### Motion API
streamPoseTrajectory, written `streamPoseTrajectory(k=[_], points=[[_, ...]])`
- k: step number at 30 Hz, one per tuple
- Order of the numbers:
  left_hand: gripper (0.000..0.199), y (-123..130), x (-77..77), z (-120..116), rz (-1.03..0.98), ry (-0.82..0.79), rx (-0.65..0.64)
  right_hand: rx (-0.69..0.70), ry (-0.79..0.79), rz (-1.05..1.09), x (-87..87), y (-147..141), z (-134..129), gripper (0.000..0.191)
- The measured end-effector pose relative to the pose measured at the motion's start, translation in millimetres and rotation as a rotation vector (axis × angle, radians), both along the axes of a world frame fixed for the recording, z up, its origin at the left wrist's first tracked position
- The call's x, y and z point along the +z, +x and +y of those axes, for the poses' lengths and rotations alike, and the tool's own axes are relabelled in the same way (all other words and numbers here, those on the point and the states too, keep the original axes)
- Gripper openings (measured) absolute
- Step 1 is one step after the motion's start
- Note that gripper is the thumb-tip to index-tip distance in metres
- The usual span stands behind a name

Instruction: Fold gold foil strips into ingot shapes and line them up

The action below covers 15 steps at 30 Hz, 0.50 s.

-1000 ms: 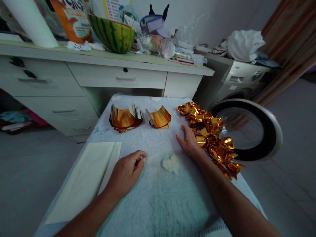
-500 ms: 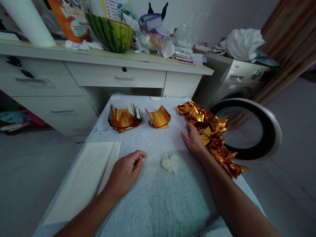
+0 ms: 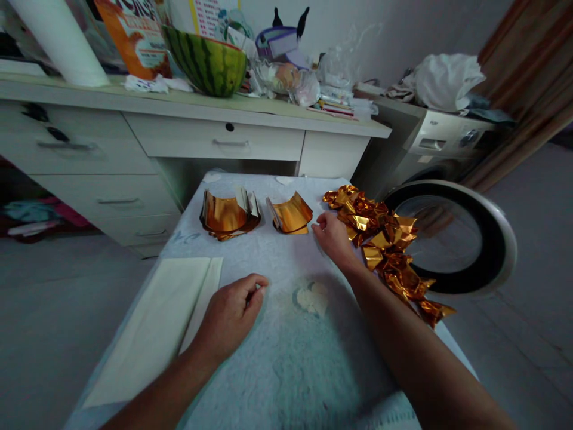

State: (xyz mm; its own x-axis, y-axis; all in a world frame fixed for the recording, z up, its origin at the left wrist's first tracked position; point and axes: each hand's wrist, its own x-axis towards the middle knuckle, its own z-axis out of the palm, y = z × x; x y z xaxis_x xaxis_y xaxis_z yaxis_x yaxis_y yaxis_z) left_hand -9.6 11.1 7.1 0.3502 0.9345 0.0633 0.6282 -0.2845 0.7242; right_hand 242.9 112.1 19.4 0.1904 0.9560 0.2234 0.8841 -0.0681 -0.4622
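My left hand point(image 3: 236, 307) rests on the cloth-covered table point(image 3: 286, 334) with its fingers curled together, and nothing shows in it. My right hand point(image 3: 333, 237) is over the far right part, its fingers bent and apart, holding nothing. Just left of its fingertips lies a small stack of curved gold foil sheets point(image 3: 292, 214). Further left is a larger stack of curved gold foil sheets point(image 3: 227, 215) with pale undersides. A heap of folded gold foil pieces point(image 3: 389, 239) runs down the table's right side, close beside my right hand.
Folded pale paper point(image 3: 150, 322) lies at the table's left. Behind stands a white desk point(image 3: 268, 142) bearing a watermelon-patterned bowl point(image 3: 208, 64), an orange bag point(image 3: 136, 45) and plastic bags. A washing machine's open round door point(image 3: 505, 239) sits beside the right edge.
My right hand has moved left, away from the foil heap and toward the small stack, and its fingers have bent. My left hand has stayed in place on the table. The view has shifted slightly.
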Motion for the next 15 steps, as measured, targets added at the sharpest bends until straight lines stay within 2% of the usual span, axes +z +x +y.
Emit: streamPoseTrajectory(k=[2, 6, 15], points=[[0.022, 1, 0.9, 0, -0.001, 0.003, 0.006, -0.083, -0.009, -0.006, 0.5, -2, 13, 0.019], [0.022, 2, 3.0, -1, -0.006, 0.003, 0.004, -0.156, -0.035, -0.018, 3.1, -6, 30, 0.027], [0.021, 2, 4.9, -3, -0.021, 0.008, 0.007, -0.161, -0.043, -0.05, 7.1, -8, 36, 0.023]])
